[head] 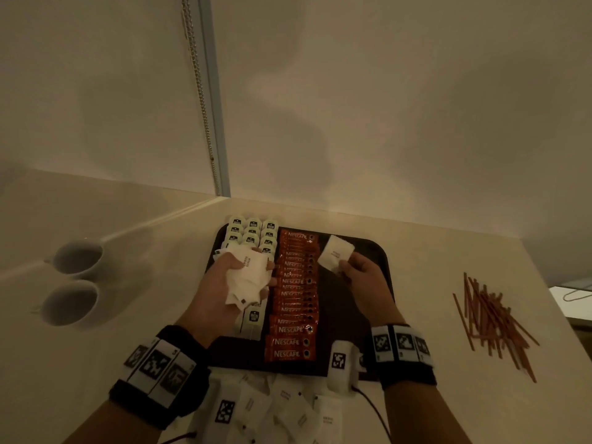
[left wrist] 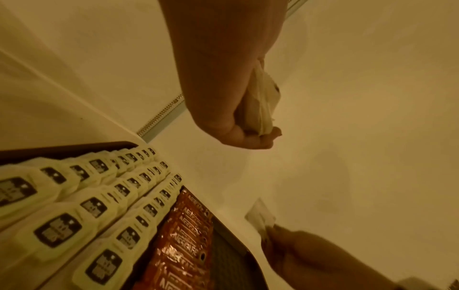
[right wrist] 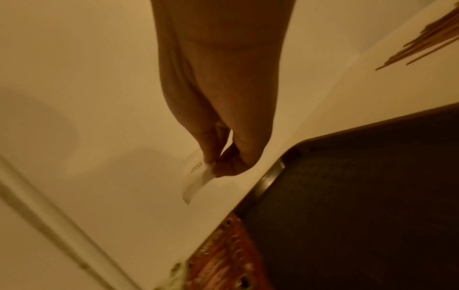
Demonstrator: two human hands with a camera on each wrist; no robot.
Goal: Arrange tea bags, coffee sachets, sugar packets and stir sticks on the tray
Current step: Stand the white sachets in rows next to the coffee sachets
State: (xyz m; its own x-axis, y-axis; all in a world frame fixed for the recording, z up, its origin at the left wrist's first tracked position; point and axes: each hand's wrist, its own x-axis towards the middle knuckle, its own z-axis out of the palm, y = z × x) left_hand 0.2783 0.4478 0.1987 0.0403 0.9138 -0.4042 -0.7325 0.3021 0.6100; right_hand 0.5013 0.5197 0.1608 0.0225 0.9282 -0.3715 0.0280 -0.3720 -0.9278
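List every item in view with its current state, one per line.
left hand: holding a bunch of sugar packets above the tray
right hand: pinching a single sugar packet
tea bags: in rows on the tray's left side
coffee sachets: overlapping in a column mid-tray
tray: right part bare
loose sugar packets: heaped on the counter
stir sticks: piled on the counter
cups: upright beside the tray
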